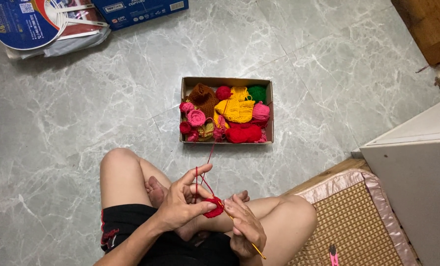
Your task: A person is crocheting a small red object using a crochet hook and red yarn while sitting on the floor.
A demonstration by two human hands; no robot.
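While the right hand (245, 227) grips a yellow crochet hook (244, 232), the left hand (183, 199) pinches a small red crochet piece (213, 207) just above the crossed legs, red yarn (205, 170) looped over its raised forefinger. Farther off on the floor (82, 113), the strand reaches a cardboard box (226, 82) of coloured yarn balls.

Left hand (183, 199) pinches a red crochet piece (214, 207); right hand (246, 225) grips a crochet hook (252, 245) beside it.
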